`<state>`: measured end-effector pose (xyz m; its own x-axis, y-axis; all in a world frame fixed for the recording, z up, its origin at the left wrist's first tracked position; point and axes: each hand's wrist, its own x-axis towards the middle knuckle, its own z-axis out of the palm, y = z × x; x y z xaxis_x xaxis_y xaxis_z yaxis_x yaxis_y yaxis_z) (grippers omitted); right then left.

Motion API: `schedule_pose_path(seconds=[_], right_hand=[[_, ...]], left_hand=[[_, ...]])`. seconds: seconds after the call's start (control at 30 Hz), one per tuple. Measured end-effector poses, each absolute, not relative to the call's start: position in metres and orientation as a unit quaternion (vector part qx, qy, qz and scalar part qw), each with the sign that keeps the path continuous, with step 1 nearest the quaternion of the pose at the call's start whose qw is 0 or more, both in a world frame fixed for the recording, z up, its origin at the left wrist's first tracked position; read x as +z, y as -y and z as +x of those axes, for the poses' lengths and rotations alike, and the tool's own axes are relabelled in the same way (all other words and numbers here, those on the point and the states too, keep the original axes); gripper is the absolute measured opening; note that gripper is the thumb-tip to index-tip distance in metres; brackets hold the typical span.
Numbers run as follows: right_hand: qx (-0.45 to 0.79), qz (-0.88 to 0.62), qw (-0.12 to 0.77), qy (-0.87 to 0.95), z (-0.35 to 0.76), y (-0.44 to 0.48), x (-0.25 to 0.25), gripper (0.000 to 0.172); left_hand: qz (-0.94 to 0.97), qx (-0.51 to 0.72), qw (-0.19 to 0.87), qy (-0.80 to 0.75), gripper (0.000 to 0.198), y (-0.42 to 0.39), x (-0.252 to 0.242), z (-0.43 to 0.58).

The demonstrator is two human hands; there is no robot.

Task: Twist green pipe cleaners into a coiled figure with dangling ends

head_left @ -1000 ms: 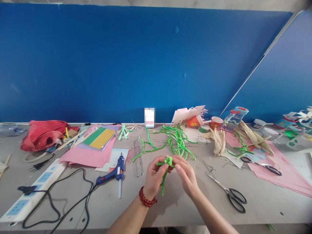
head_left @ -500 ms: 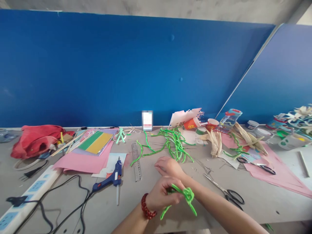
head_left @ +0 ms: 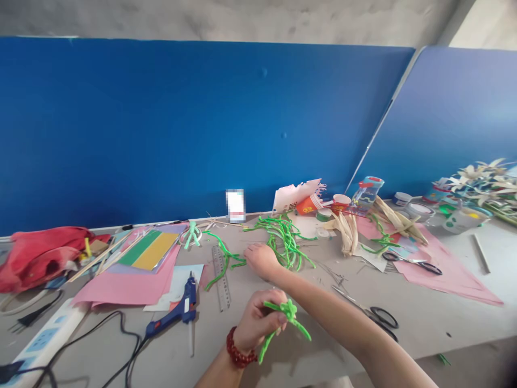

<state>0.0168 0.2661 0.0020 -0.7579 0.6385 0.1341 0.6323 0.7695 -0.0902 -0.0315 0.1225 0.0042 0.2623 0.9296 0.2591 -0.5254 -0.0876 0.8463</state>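
Note:
My left hand (head_left: 253, 324), with a red bead bracelet on its wrist, is closed on a knotted bundle of green pipe cleaners (head_left: 289, 312) just above the table's near edge. My right hand (head_left: 262, 260) reaches across and forward onto the table. Its fingers are curled down at the end of a loose green pipe cleaner (head_left: 226, 258) that lies beside a clear ruler (head_left: 220, 277). A pile of green pipe cleaners (head_left: 285, 240) lies just right of that hand.
A blue glue gun (head_left: 178, 309) with its cord and a power strip (head_left: 44, 339) lie at the left. Pink paper sheets (head_left: 121, 285) and a red cloth (head_left: 36, 256) sit further left. Black scissors (head_left: 376, 316), corn husks (head_left: 347, 231) and paper cups (head_left: 309, 205) are at the right.
My hands have parted. The left one drew back toward me with the knotted bundle, and the right one let go and reached forward to the loose pipe cleaners. The view swung right.

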Motion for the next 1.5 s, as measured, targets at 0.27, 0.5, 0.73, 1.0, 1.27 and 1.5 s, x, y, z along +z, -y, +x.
schedule_pose_path(seconds=[0.27,0.5,0.73,1.0,1.27,1.5], right_hand=[[0.088,-0.346,0.094,0.929,0.036,-0.277,0.000,0.014],[0.236,-0.351,0.224,0.878,0.041,-0.276,-0.003,0.011],[0.478,-0.301,0.440,0.698,0.059,-0.302,0.012,0.012],[0.682,-0.222,0.540,0.440,0.075,-0.317,0.037,0.034],[0.759,-0.177,0.538,0.321,0.086,-0.317,0.057,0.025],[0.772,-0.184,0.548,0.264,0.088,-0.317,0.061,0.020]], left_hand=[[0.321,0.674,0.529,-0.403,0.025,-0.141,0.016,-0.038],[0.357,0.643,0.516,-0.438,0.026,-0.142,0.014,-0.035],[0.458,0.545,0.578,-0.400,0.025,-0.132,0.019,-0.024],[0.470,0.536,0.581,-0.393,0.027,-0.131,0.020,-0.023],[0.472,0.547,0.573,-0.387,0.030,-0.132,0.018,-0.024],[0.496,0.526,0.572,-0.388,0.033,-0.132,0.020,-0.023]])
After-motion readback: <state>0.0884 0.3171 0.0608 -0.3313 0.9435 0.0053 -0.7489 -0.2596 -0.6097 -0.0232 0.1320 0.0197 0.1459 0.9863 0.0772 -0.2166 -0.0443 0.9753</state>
